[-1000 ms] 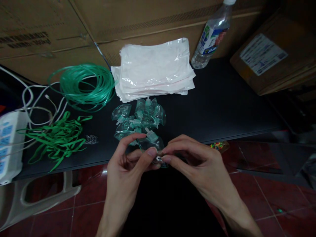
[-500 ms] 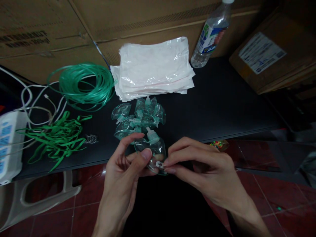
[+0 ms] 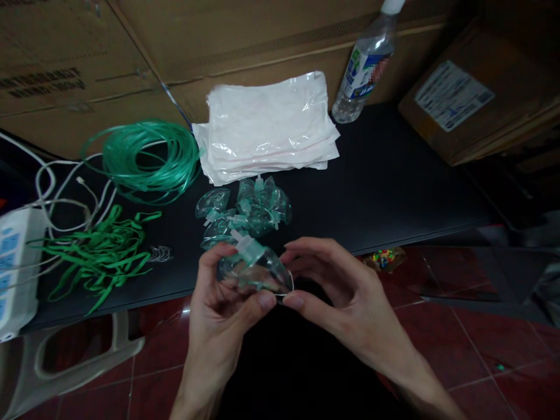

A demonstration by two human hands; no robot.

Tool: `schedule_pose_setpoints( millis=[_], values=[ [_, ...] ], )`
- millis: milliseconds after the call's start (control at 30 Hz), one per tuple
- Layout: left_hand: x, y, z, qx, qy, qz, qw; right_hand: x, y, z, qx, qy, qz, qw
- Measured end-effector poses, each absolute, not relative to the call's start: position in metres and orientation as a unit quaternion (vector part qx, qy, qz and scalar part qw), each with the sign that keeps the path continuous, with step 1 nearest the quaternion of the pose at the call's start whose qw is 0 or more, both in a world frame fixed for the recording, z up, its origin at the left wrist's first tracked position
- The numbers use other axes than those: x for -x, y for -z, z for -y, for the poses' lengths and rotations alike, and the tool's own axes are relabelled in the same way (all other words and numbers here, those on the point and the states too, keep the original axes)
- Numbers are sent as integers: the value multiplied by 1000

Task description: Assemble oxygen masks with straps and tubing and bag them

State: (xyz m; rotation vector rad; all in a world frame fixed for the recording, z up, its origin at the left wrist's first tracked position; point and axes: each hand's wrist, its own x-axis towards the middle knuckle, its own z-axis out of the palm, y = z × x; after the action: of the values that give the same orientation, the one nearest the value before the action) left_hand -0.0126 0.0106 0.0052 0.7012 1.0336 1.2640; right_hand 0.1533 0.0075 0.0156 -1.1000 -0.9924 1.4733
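Observation:
Both hands hold one clear green plastic mask [image 3: 254, 268] just in front of the black table's near edge. My left hand [image 3: 223, 309] wraps its fingers round the mask's left side, thumb pressed at its lower rim. My right hand [image 3: 336, 291] pinches the mask's right rim between thumb and fingers. The mask's white-green connector points up and to the left. Behind it a pile of several similar masks [image 3: 245, 210] lies on the black table [image 3: 394, 186].
On the table: a stack of clear plastic bags [image 3: 266, 125], a coil of green tubing [image 3: 142, 160], loose green straps [image 3: 96, 251], small metal clips [image 3: 161, 253], a white power strip [image 3: 15, 262] with cables, a water bottle [image 3: 363, 64]. Cardboard boxes stand behind.
The mask has been turned in my hands, so its connector now points up-left, and lifted a little. My right fingers have shifted along its rim.

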Motion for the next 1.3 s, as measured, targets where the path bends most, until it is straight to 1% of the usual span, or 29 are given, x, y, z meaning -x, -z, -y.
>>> schedule_pose_setpoints(
  millis=[100,267,333,500,600,733,867,1100,1300],
  values=[
    [10,-2,-5,-304,-561,-477,605,-149,-12,-2,450,-603,429,500],
    [6,1,5,-319,-584,-514,542,-150,-13,1,448,-505,502,541],
    [9,3,6,-327,-590,-507,537,-151,-15,1,443,-477,525,549],
    [23,4,-2,-341,-554,-401,645,-154,-21,5,459,-392,596,529],
    [28,-2,-6,-322,-515,-410,680,-157,-22,8,452,-363,642,501],
    [26,-13,-7,-308,-463,-484,675,-160,-20,11,441,-348,681,469],
    [25,-19,-6,-300,-430,-544,655,-163,-17,12,428,-359,691,459],
    [15,-24,-6,-309,-442,-579,612,-158,-18,11,481,-364,631,488],
    [10,-18,-4,-326,-466,-587,576,-149,-18,14,530,-329,602,497]
  ],
)
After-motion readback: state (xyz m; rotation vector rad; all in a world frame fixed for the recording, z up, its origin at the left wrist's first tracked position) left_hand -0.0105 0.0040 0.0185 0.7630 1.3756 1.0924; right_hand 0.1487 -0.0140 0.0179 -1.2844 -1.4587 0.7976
